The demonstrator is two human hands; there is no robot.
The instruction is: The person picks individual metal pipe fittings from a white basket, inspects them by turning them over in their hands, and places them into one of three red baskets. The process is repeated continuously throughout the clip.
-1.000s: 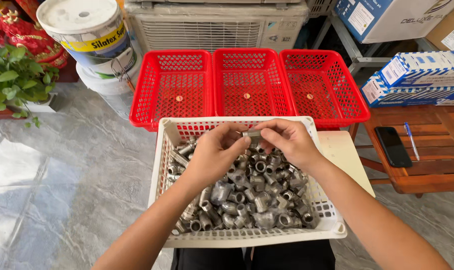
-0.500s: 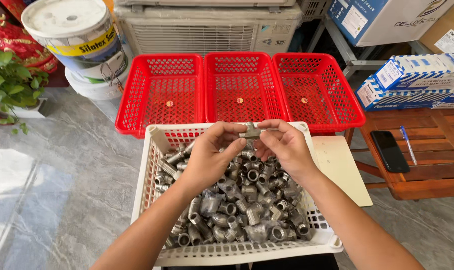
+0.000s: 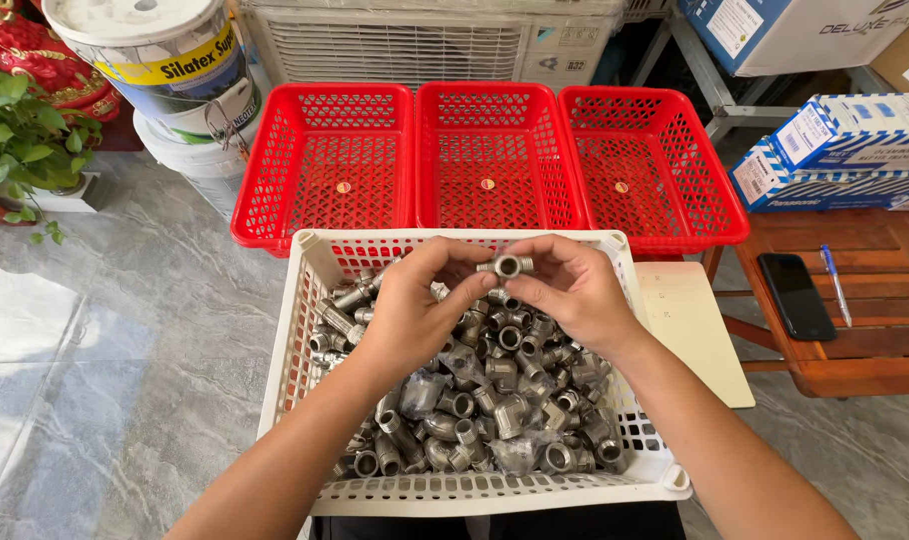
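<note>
My left hand and my right hand meet over the far end of a white plastic basket, and both pinch one small grey metal pipe fitting between their fingertips. Its open threaded end faces the camera. Under the hands the basket holds a heap of several similar metal fittings, elbows and straight pieces, some in clear plastic wrap. Beyond the basket stand three red mesh baskets in a row: left, middle, right.
A stack of paint buckets and a potted plant stand at the left on the grey stone floor. A wooden table at the right carries a black phone, a pen and blue-white boxes. An air-conditioner unit lies behind.
Both hands have turned the fitting so its open end now faces the camera. The view shifted slightly, and the hands stay over the basket's far end.
</note>
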